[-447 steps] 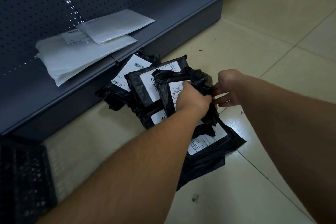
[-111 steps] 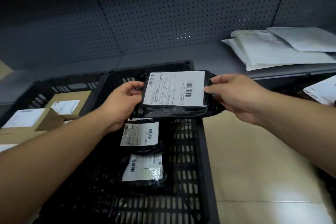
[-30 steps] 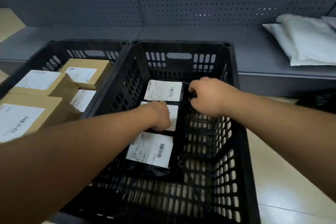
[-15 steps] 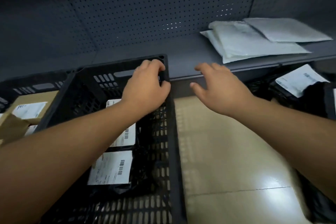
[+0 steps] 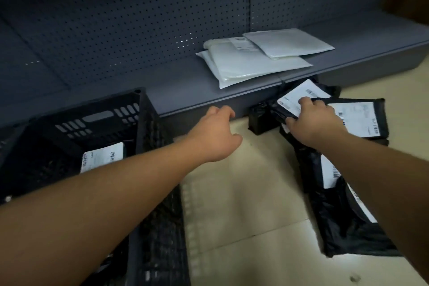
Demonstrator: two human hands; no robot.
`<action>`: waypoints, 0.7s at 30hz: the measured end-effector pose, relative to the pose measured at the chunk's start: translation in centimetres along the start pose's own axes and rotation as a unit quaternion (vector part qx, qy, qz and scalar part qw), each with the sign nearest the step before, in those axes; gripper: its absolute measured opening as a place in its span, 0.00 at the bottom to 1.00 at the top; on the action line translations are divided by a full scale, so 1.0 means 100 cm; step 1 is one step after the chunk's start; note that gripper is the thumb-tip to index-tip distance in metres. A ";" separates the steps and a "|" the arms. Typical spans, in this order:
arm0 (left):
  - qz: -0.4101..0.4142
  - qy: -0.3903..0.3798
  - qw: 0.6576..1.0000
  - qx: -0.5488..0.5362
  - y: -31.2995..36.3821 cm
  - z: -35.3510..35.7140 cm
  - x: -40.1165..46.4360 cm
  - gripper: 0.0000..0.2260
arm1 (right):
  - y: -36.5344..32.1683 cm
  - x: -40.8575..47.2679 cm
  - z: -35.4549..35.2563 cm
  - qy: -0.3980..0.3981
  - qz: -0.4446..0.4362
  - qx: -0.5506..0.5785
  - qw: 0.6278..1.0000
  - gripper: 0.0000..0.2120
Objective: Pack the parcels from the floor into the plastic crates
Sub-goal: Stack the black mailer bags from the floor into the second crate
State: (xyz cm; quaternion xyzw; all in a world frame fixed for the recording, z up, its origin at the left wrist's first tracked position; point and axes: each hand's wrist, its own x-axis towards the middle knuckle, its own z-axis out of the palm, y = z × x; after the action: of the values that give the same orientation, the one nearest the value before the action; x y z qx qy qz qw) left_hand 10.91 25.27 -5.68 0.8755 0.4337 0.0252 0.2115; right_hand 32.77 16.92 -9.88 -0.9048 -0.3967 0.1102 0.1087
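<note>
Right hand [image 5: 312,123] grip pinches black parcel [image 5: 299,102], long axis slanting toward shelf; left hand [image 5: 216,137] loose, holding nothing.

wall: dark grey pegboard panel [image 5: 144,18] ahead of me, vertical seam at 12 | furniture: low grey shelf base [image 5: 185,86] along it, 9 to 3 | on shelf: white poly mailers [image 5: 250,62] stacked at 1 | floor: pale glossy tiles [image 5: 243,204], grout lines, glare patch at 5 | light: dim, indoor

Dim overall; soft glare on the floor [image 5: 255,260] tiles at bottom, slight motion blur, wide-angle bending at edges.
</note>
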 end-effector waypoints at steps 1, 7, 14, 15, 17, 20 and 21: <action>-0.003 -0.008 1.000 -0.008 0.010 0.007 0.004 0.26 | 0.012 0.003 -0.002 0.003 0.013 0.005 1.000 0.27; -0.034 -0.050 0.996 -0.072 0.058 0.043 0.028 0.25 | 0.081 0.015 -0.015 -0.001 0.094 0.024 0.995 0.30; -0.072 -0.072 0.987 -0.126 0.099 0.083 0.052 0.25 | 0.146 0.027 -0.014 -0.032 0.160 0.034 0.986 0.30; -0.076 -0.076 0.985 -0.134 0.104 0.089 0.055 0.25 | 0.153 0.028 -0.012 -0.036 0.163 0.036 0.985 0.30; -0.084 -0.084 0.982 -0.150 0.112 0.101 0.061 0.24 | 0.165 0.030 -0.008 -0.048 0.168 0.044 0.984 0.30; -0.096 -0.094 0.977 -0.168 0.123 0.119 0.069 0.25 | 0.179 0.033 -0.003 -0.063 0.177 0.070 0.980 0.30; -0.101 -0.100 0.974 -0.179 0.127 0.124 0.072 0.25 | 0.184 0.035 0.000 -0.066 0.180 0.079 0.978 0.29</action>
State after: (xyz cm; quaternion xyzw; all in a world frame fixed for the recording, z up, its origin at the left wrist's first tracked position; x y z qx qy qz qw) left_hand 27.68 19.69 -12.98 0.7734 0.4849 -0.0065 0.4083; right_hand 47.88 7.32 -15.48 -0.9407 -0.2236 0.2183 0.1321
